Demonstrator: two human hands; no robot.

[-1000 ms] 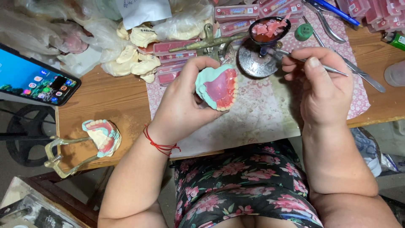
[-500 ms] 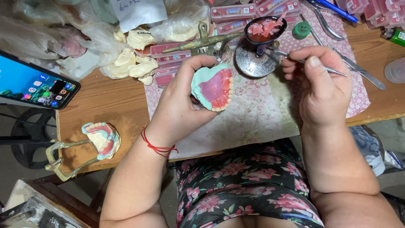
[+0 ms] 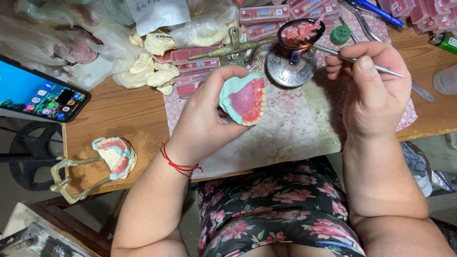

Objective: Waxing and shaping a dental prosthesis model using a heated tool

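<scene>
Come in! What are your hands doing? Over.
Left hand grips denture model. Right hand holds metal wax tool, tip at burner flame. Nothing between.

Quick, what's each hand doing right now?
Left hand: closed around a green dental model with pink wax and teeth.
Right hand: closed on a thin metal tool, tip at the small flame.

A wooden desk (image 3: 119, 119) with a warm brown top fills the upper part of the view under even, soft light. A pale patterned cloth (image 3: 295, 128) covers its middle. Beyond the desk's left edge, a grey floor (image 3: 14, 143) shows, with the dark spoked base of a chair (image 3: 24, 162) standing on it. At lower left, a wooden frame edge (image 3: 71, 228) runs diagonally.
</scene>
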